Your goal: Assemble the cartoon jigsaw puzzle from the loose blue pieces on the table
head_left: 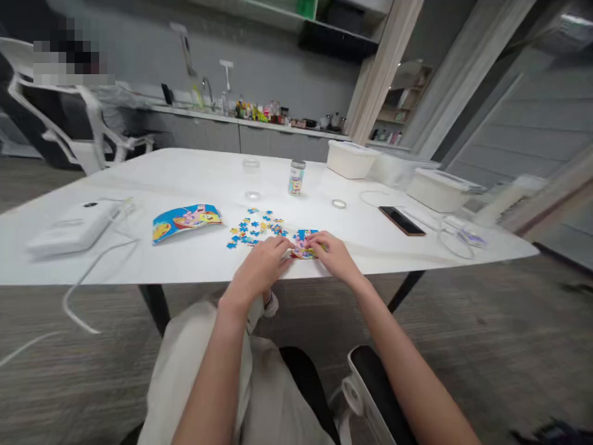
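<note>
Your half-curled left hand (pixel 259 267) and right hand (pixel 334 254) meet at the small multicoloured cardboard jigsaw patch (pixel 303 245) straight ahead, the right closer on it; any firm grip is unclear. Scattered blue cardboard jigsaw pieces (pixel 252 228) lie beyond your left hand, then a glossy blue printed puzzle sheet (pixel 186 223).

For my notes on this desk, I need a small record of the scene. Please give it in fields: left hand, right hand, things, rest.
left hand: touching the assembled jigsaw section
right hand: on the same section
things: loose blue jigsaw pieces, printed cartoon picture sheet
rest: white table, jar, smartphone, white lidded box
</note>
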Demonstrator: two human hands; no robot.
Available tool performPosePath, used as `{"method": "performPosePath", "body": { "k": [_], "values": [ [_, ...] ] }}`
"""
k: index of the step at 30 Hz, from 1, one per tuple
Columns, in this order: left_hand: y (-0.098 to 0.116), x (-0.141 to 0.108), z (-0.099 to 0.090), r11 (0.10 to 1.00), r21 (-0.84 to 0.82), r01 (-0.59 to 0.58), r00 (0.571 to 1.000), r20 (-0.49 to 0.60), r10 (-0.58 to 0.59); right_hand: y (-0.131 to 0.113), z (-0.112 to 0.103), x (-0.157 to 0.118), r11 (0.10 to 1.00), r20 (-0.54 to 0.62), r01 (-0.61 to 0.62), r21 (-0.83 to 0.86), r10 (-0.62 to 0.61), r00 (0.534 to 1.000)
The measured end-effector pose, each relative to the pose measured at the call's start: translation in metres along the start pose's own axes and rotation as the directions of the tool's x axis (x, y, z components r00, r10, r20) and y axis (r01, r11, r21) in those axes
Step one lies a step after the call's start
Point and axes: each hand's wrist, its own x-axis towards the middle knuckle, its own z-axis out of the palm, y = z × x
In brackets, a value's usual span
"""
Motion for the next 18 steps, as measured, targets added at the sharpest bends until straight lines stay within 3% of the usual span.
{"method": "performPosePath", "body": {
  "k": [18],
  "values": [
    [0.0009, -0.0003, 0.0002, 0.998, 0.064, 0.029, 0.999, 0.016, -0.030, -0.0016, 0.0009, -0.0005, 0.999, -0.018, -0.024, 0.021, 0.025, 1.000]
  ]
}}
